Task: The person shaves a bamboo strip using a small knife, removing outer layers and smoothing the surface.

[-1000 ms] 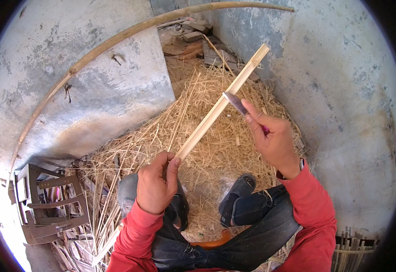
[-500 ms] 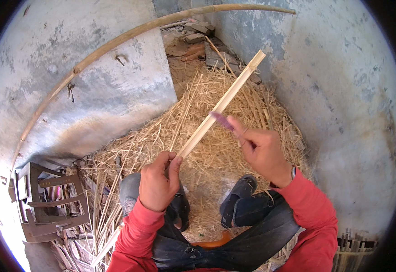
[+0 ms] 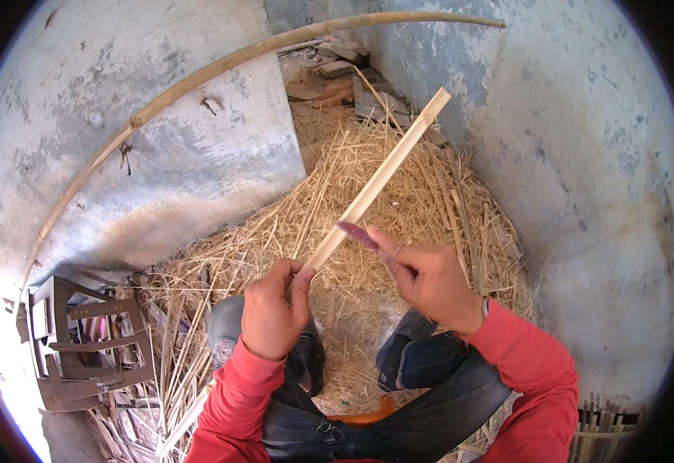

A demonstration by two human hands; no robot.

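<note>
My left hand [image 3: 274, 315] is closed around the near end of a long pale bamboo strip [image 3: 379, 179], the grip pressed tight on it with the thumb up along its side. From that grip the strip runs up and away to the right, its far end out over the heap of straw-like shavings [image 3: 399, 208] ahead of me. My right hand [image 3: 430, 278] sits just right of the left grip, fingers curled shut on a small knife [image 3: 356, 234]; its dark blade pokes out toward the strip and meets it just above my left thumb, though the blade is blurred, so I can't be sure it actually touches. Below both grips are my knees in dark trousers. Far off to the left of my left grip lies a dark metal frame [image 3: 82, 339] on the floor, and a long curved bamboo pole [image 3: 198, 77] leans against the wall [image 3: 159, 162] beyond.
</note>
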